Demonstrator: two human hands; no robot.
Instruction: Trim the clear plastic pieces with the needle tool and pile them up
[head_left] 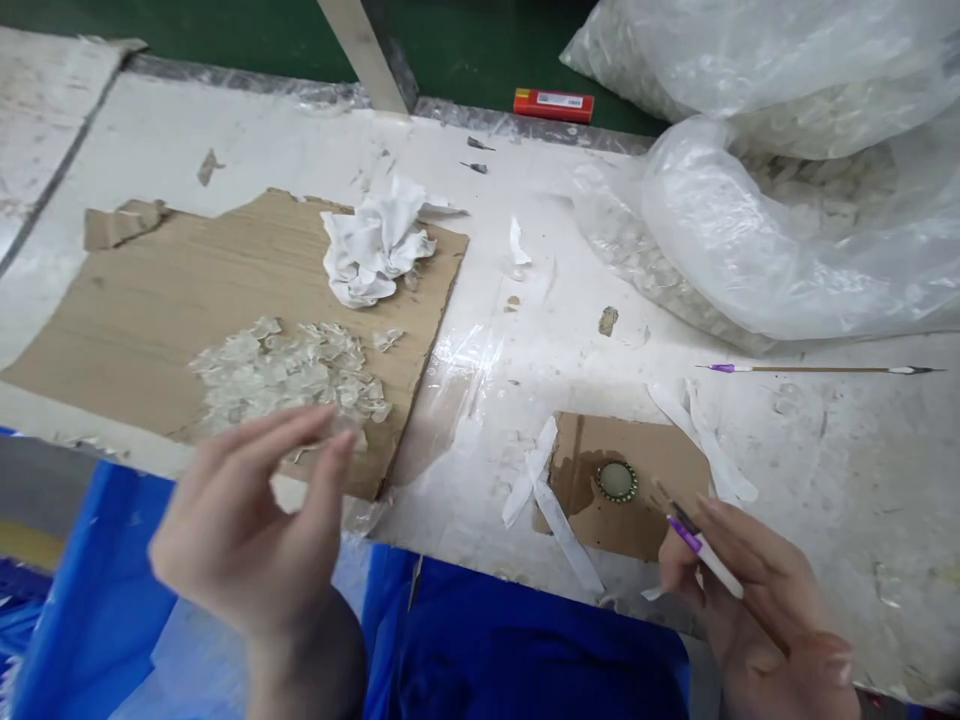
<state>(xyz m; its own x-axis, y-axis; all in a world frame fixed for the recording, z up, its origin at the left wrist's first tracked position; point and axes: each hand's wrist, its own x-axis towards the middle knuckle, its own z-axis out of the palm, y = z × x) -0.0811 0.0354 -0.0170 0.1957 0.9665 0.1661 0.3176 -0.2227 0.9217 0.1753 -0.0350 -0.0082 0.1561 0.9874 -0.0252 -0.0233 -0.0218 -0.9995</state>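
My left hand (262,520) is above the near edge of a pile of clear, shell-like plastic pieces (285,370). Its thumb and fingertips are pinched together; what lies between them is too small to make out. In my right hand (757,600) is a thin stick with a purple-and-white end (701,550), slanting up toward the left. Just left of its tip, a round piece with a beaded, brass-coloured rim (617,482) lies on a small cardboard square (660,440). A wet-looking dark stain spreads on the card beside it.
Crumpled white tissue (375,245) rests on the large cardboard sheet (187,270). Clear plastic bags (750,230) bulge at the right. Another purple-tipped stick (817,370), white tape strips (559,520), two small needle tips (474,167) and a red box (553,105) lie around.
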